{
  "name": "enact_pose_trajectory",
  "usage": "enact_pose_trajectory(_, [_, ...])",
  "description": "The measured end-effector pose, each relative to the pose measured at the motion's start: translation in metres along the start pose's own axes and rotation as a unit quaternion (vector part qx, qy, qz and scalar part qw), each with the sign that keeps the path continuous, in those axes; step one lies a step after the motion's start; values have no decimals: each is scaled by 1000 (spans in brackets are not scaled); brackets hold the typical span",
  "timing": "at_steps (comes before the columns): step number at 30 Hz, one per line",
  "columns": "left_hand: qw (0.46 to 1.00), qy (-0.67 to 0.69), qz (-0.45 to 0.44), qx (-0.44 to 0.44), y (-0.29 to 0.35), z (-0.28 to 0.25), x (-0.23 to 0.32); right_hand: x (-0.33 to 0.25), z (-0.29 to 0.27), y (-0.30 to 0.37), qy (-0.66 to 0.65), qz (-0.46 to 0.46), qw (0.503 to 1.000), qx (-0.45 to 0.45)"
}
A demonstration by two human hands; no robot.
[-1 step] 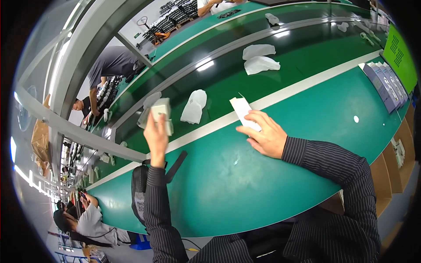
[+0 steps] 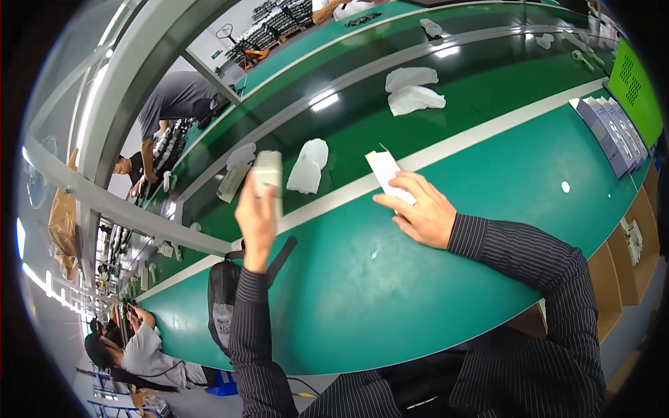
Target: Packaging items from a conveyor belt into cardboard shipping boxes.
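Observation:
My left hand (image 2: 256, 221) is closed round a pale, block-shaped object (image 2: 267, 171), held upright over the near edge of the green conveyor belt (image 2: 348, 143). Motion blurs the object, so I cannot tell its exact kind. Over the teal worktop, my right hand (image 2: 425, 214) grips a slim white carton (image 2: 384, 171) between thumb and fingers. The carton leans up to the left, its flap raised at the top end. On the belt beside the left hand lie a pale oblong piece (image 2: 232, 184) and a white plastic bag (image 2: 308, 166).
Two more white bags (image 2: 416, 102) rest farther along the belt. A metal rail (image 2: 488, 134) separates belt and worktop (image 2: 348, 306). A black strapped bag (image 2: 223, 296) sits by my left forearm. Upright grey-purple cartons (image 2: 606, 136) and a bright green panel (image 2: 637, 94) stand right. Other people work leftward.
My left hand and the pale object have shifted right, uncovering the oblong piece on the belt. My right hand stays nearly in place with the white carton.

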State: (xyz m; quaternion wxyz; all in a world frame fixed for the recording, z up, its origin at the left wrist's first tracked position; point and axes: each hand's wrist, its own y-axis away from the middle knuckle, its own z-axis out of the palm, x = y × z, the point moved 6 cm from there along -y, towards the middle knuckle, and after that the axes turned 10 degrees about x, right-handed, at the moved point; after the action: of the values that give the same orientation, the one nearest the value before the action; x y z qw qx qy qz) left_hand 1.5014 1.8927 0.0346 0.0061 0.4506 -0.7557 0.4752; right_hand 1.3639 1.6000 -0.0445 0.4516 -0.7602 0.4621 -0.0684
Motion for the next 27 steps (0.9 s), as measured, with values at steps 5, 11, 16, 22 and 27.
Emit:
enact_pose_trajectory(5, [930,-59,322,-169,105,36,93,-14,-9,0,-21,-6,1000,-10])
enact_pose_trajectory(11, [946,34,273,-171,125,44,121,-65,-23,15,34,-33,996,-75])
enact_pose_trajectory(16, [947,205,208,-137,119,35,145,-83,-21,15,148,-49,986,-58])
enact_pose_trajectory(22, [955,35,268,124,24,14,34,-88,-9,1,177,-12,974,-140])
enact_pose_trajectory(27, [922,-375,19,89,-46,13,-201,-103,8,-10,156,-6,977,-144])
